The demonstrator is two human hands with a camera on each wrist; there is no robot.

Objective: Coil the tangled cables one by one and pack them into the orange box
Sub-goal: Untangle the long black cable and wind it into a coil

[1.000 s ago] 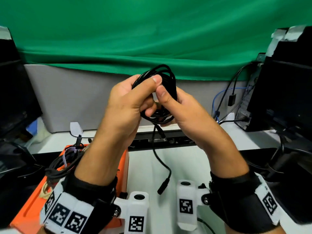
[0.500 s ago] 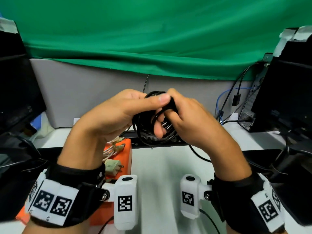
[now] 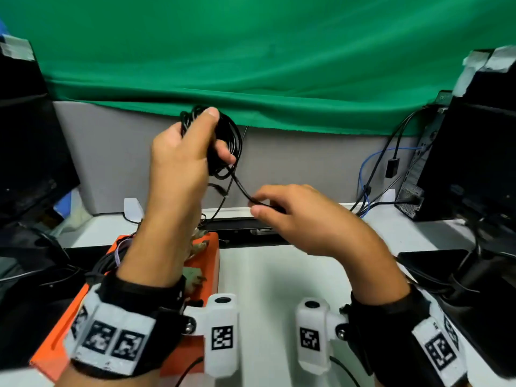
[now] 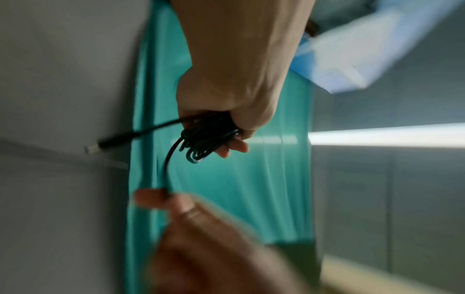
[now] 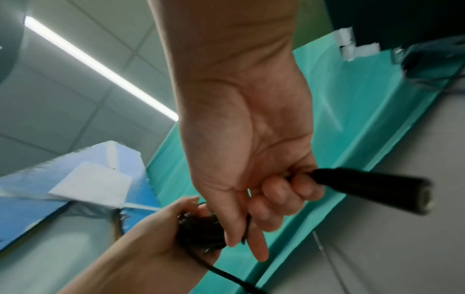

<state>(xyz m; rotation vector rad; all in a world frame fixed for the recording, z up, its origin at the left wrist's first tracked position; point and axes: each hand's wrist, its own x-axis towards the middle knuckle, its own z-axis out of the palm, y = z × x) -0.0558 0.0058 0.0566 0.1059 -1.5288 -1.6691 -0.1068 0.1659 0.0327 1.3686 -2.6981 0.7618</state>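
My left hand (image 3: pixel 192 152) is raised and grips a black cable coil (image 3: pixel 227 143) of several loops, thumb on top. The same coil (image 4: pixel 206 139) shows bunched in the left fingers in the left wrist view, with a plug end (image 4: pixel 94 148) sticking out to the side. A loose strand (image 3: pixel 240 185) runs down from the coil to my right hand (image 3: pixel 282 208), which pinches it lower and to the right. In the right wrist view the right hand's fingers (image 5: pixel 284 191) curl round the cable's thick black plug (image 5: pixel 372 189). The orange box (image 3: pixel 212 247) sits low on the left under my left forearm, holding other cables.
Dark cables (image 3: pixel 106 263) hang over the orange box's left rim. Black monitors (image 3: pixel 474 152) and a computer case with plugged cables stand at the right, another monitor (image 3: pixel 25 152) at the left. A grey partition and green cloth (image 3: pixel 265 65) close the back. White tabletop (image 3: pixel 273 280) lies between my forearms.
The hands have parted: my left hand lifted the coil up and left, and my right hand drew away down and right along the loose strand.
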